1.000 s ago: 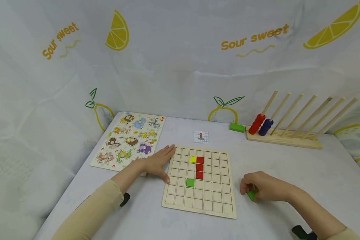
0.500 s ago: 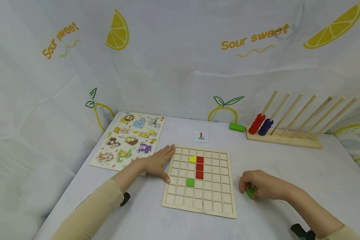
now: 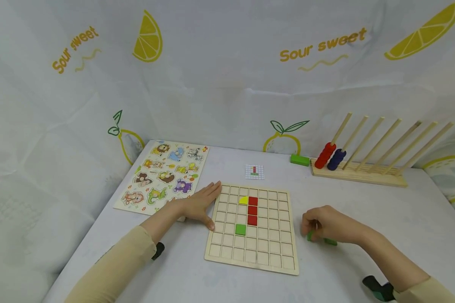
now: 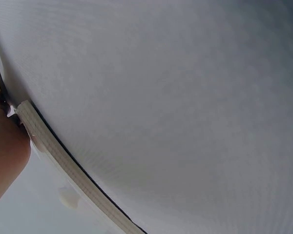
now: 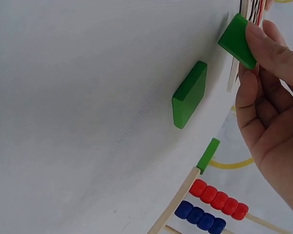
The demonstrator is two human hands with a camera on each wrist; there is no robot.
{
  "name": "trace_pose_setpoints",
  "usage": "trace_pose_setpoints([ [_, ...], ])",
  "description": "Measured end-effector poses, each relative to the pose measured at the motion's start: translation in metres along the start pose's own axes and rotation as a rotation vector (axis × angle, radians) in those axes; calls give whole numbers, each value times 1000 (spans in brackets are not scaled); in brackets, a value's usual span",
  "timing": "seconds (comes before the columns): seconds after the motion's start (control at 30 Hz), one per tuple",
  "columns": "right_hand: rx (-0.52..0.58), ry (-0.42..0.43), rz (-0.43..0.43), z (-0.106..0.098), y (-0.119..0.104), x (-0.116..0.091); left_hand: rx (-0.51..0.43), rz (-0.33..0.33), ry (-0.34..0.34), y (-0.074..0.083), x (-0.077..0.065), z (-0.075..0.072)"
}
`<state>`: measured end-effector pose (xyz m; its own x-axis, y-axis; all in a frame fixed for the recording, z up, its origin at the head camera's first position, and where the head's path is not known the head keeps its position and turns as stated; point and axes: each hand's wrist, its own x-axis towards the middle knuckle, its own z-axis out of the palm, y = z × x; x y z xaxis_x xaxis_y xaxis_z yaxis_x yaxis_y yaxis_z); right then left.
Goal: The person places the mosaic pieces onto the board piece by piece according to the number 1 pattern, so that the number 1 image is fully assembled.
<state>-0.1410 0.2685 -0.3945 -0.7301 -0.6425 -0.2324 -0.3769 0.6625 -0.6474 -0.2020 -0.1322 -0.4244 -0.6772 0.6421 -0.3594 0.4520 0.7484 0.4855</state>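
The left hand (image 3: 197, 205) rests with extended fingers along the left edge of a wooden grid board (image 3: 273, 248). Set in the board's squares are a yellow quarter-round tile (image 3: 244, 200), a column of three red tiles (image 3: 252, 210) and a green square tile (image 3: 240, 229). Just right of the board, the right hand (image 3: 330, 225) pinches another green tile (image 5: 237, 43) between thumb and fingers, slightly above the table. A second loose green tile (image 5: 190, 95) lies on the table beside that hand, partly hidden by it in the head view.
A small pattern card (image 3: 254, 172) lies behind the board. An animal puzzle board (image 3: 159, 179) sits at the left, partly under the left forearm. Back right stand a green block (image 3: 300, 160) and a pegged bead rack (image 3: 358, 176) with red and blue beads.
The right hand has lifted a little and shifted slightly away from the body with one green tile. A second green tile now shows on the table beneath it. The left hand stays put.
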Motion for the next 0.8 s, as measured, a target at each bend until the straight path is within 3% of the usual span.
trace_pose_setpoints([
  [0.47,7,24,-1,-3,-4,2,6,7,1,2,0,-2],
  [0.8,-29,94,-3,-3,-9,5,1,-7,-4,-1,1,-1],
])
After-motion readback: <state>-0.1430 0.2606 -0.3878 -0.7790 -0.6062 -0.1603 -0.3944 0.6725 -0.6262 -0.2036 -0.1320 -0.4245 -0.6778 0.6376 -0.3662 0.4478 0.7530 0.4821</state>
